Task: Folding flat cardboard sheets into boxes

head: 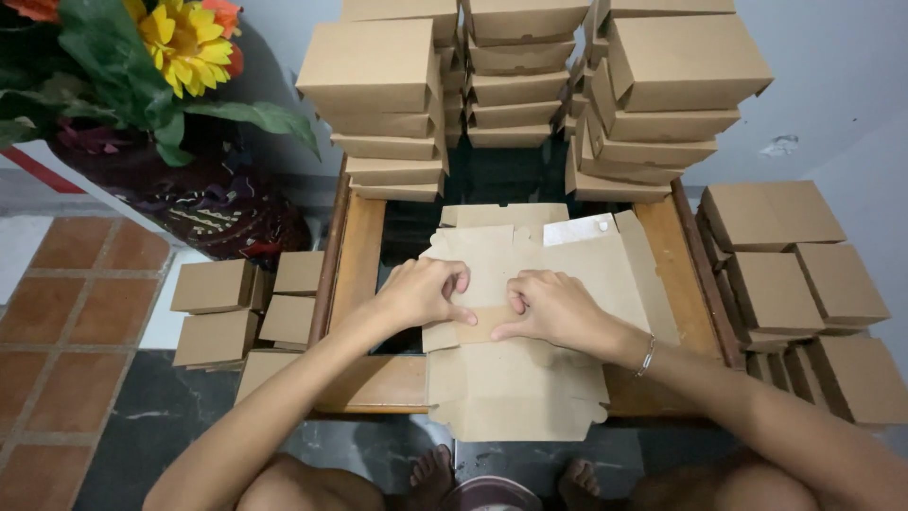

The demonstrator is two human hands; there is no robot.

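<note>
A flat brown cardboard box blank (515, 378) lies spread on a small wooden table (357, 246) with a dark glass top. My left hand (426, 291) and my right hand (551, 308) rest side by side on the middle of the blank. Both pinch a narrow folded strip of the cardboard between thumb and fingers. More flat blanks lie underneath, one with a white face (579, 230) showing at the back. A thin bracelet circles my right wrist.
Tall stacks of folded brown boxes (378, 66) stand at the table's far edge. More folded boxes sit on the floor at left (216, 286) and at right (776, 216). A pot with artificial sunflowers (184, 43) stands back left. My bare feet show below the table.
</note>
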